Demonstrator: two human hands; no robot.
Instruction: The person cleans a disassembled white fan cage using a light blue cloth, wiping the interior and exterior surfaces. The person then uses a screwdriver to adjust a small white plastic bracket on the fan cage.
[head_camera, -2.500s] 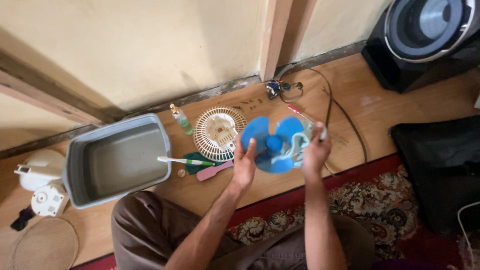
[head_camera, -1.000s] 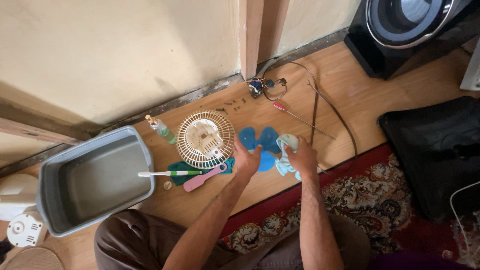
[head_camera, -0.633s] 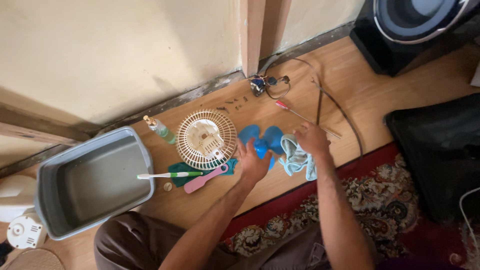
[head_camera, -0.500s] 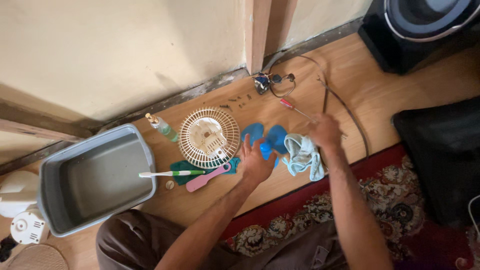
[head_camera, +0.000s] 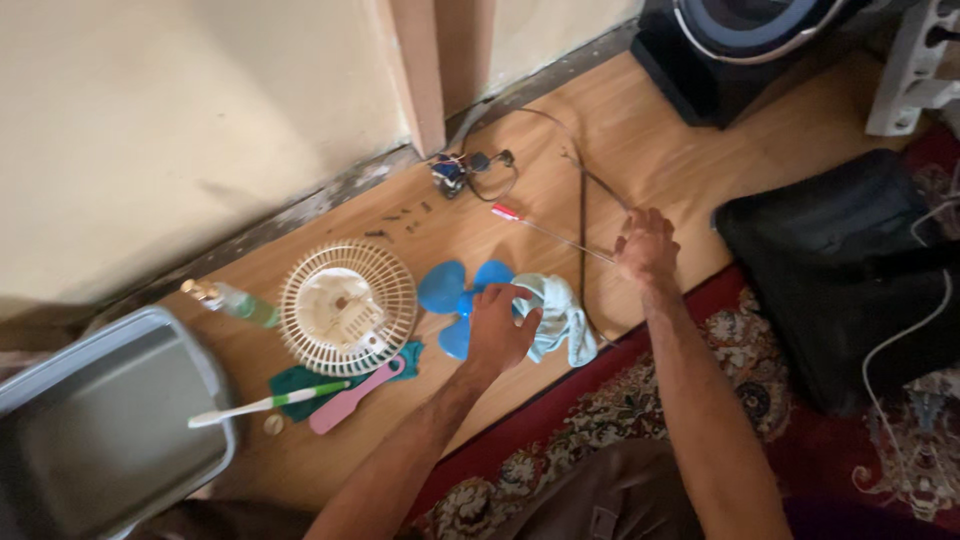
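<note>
Blue fan blade (head_camera: 452, 297) is lying at frame centre on the wooden floor (head_camera: 560, 120), where your left hand (head_camera: 497, 325) is pressing it, fingers spread. Your right hand (head_camera: 646, 246) is pinching the red-handled screwdriver (head_camera: 548, 229), right of centre.

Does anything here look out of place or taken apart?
Yes. A fan lies in pieces on the floor: the blue blade under the left hand, the grille beside it, and loose screws scattered near the wall.

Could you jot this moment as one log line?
left hand: on blue fan blade | right hand: at red-handled screwdriver | light blue cloth: between
</note>
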